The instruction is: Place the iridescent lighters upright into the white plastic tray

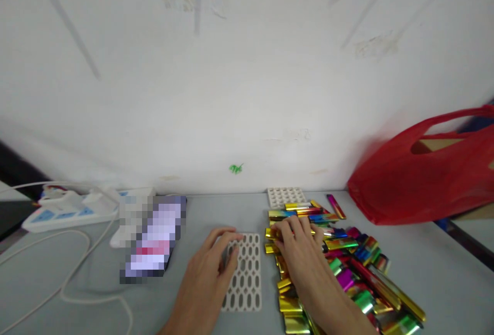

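A white tray with rows of oval holes (247,273) lies flat on the grey table, and its visible holes have nothing in them. My left hand (210,268) rests over its left edge, thumb and fingers apart. To the right spreads a pile of shiny metallic cases (347,278) in gold, red, green, blue and purple. My right hand (301,252) reaches onto the upper left of this pile, its fingers curled down over the gold pieces. Whether it grips one of them is hidden. Behind the pile lies a second white holed tray (286,197).
A phone with a blurred screen (156,237) lies at the left. Behind it is a white power strip (69,211), with white cables (83,252) looping over the table. A red bag (428,175) stands at the right against the white wall (247,93).
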A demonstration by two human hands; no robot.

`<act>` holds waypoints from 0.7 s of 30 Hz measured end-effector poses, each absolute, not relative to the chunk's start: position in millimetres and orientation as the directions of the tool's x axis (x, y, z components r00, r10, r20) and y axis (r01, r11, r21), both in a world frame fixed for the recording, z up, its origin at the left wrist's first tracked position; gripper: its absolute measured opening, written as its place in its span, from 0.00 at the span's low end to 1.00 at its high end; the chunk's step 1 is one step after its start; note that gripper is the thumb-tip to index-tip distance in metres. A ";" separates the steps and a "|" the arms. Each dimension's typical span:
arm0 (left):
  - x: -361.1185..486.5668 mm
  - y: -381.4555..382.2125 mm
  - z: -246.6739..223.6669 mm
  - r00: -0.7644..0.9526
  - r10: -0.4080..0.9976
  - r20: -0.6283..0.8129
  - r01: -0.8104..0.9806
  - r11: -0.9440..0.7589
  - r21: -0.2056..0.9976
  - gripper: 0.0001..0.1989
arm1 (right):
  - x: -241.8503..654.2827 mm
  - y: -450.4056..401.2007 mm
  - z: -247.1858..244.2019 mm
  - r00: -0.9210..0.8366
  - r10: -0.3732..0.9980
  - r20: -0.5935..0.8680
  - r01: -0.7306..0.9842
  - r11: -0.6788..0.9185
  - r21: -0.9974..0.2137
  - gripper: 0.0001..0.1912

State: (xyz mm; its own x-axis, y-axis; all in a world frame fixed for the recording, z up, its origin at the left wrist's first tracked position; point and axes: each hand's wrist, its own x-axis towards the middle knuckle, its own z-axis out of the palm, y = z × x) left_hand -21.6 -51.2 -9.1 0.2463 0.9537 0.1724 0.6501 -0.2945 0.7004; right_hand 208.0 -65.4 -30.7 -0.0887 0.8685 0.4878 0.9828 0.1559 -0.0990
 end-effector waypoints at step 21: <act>-19.9 -53.8 -7.6 0.263 0.951 0.161 0.654 -0.299 0.695 0.14 | 197.0 -84.0 29.3 0.193 0.962 0.192 0.026 0.191 -0.981 0.16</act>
